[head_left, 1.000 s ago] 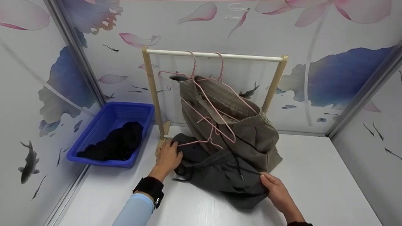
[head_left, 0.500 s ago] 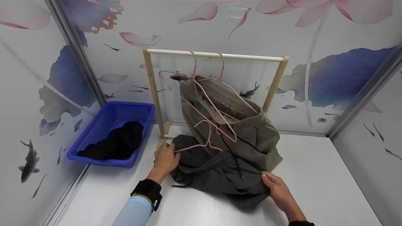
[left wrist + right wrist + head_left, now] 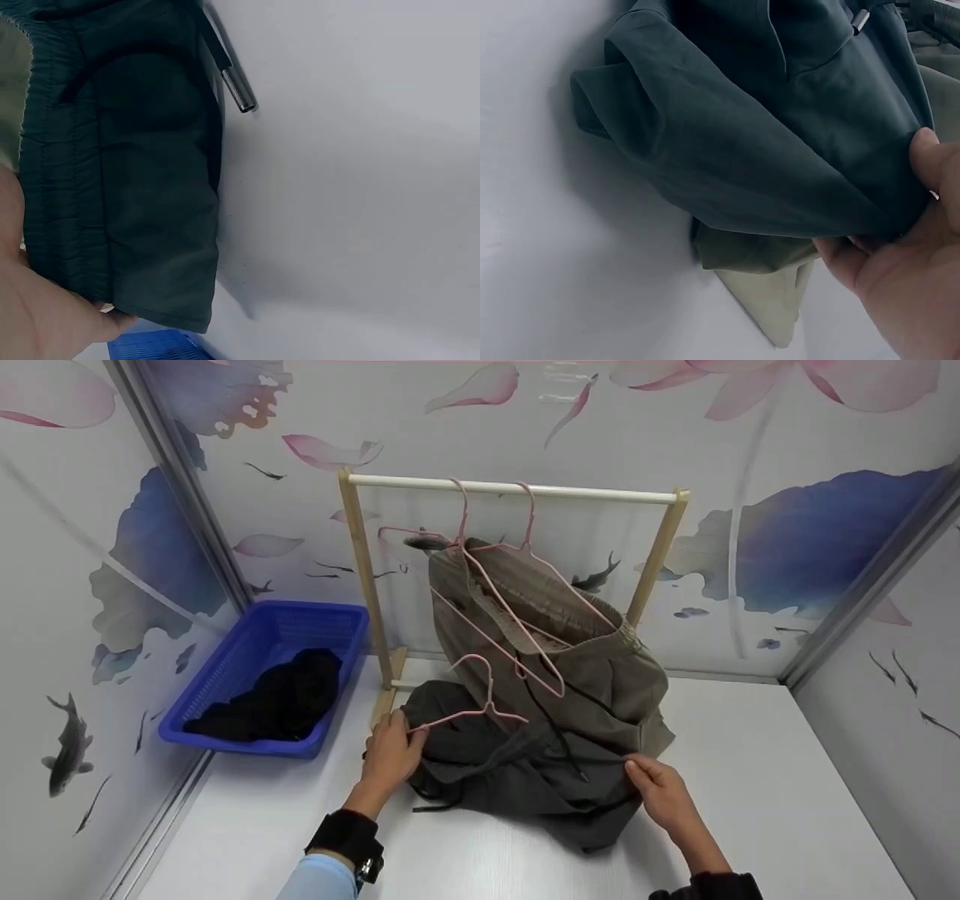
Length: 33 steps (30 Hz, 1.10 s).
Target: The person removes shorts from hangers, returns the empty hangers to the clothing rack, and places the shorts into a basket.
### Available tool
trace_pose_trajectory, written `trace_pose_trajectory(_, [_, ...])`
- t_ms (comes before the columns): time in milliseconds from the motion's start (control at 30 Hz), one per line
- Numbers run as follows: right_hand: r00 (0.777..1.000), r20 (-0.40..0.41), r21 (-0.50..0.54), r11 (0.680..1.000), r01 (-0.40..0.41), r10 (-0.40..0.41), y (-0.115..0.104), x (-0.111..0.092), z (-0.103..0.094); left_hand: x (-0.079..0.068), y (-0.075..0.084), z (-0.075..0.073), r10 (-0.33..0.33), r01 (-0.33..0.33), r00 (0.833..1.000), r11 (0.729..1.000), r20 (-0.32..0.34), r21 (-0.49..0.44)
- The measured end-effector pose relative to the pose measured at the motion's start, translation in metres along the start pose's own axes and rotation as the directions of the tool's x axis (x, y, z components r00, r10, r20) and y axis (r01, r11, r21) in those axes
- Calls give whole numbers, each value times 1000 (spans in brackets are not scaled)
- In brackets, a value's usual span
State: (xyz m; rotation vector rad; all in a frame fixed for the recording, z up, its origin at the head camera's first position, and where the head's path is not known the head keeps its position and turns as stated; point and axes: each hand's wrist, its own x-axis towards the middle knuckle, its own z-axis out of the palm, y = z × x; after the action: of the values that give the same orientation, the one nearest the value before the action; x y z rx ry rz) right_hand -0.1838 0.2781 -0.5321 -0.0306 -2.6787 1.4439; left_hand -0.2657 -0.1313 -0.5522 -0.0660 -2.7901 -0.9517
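Note:
Dark grey drawstring pants point(image 3: 525, 787) lie bunched in front of the rack; their leg length is hidden by folds. My left hand point(image 3: 391, 751) grips the left end of the elastic waistband point(image 3: 64, 195), thumb at the end of a pink hanger point(image 3: 480, 710). That hanger lies partly inside the waistband, its hook pointing up. Between thumb and fingers, my right hand point(image 3: 664, 793) pinches the right edge of the pants. A black cord with a metal tip point(image 3: 238, 88) hangs from the waistband in the left wrist view.
A white-barred rack point(image 3: 577, 493) with wooden posts stands behind. Khaki drawstring bottoms point(image 3: 622, 682) hang there on pink hangers point(image 3: 530, 521), drooping onto the table point(image 3: 750, 795). At left, a blue basket point(image 3: 176, 731) holds dark cloth point(image 3: 277, 705). Printed wall panels enclose the table.
The pink hanger has shifted left and its hook has turned leftward. My left hand has moved slightly down and left with the waistband. My right hand has risen slightly with the pants' right edge.

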Motion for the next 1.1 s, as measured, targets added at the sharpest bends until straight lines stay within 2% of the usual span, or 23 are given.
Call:
trace_pose_trajectory(267, [994,-44,-182,979,92,-102,-4,-2,7,-10,6,-5,50,-50,994,999,-101,6])
trace_pose_trajectory(400, [988,-47,-196,972,133,-145,-9,-3,14,-13,13,-9,79,-77,987,997,-143,14])
trace_pose_trajectory(567, [984,-17,-136,976,172,-176,-15,-5,23,-16,24,-14,141,-137,973,990,-184,34])
trace_pose_trajectory(667, [986,7,-118,979,166,-167,-16,-8,30,-18,30,-17,187,-178,957,982,-221,57])
trace_pose_trajectory(833, [993,31,-119,986,114,-111,-14,-11,43,-20,41,-21,247,-232,928,969,-281,86])
trace_pose_trajectory(1100, [998,6,-71,996,61,-61,3,-9,58,-22,58,-28,357,-333,866,934,-350,129])
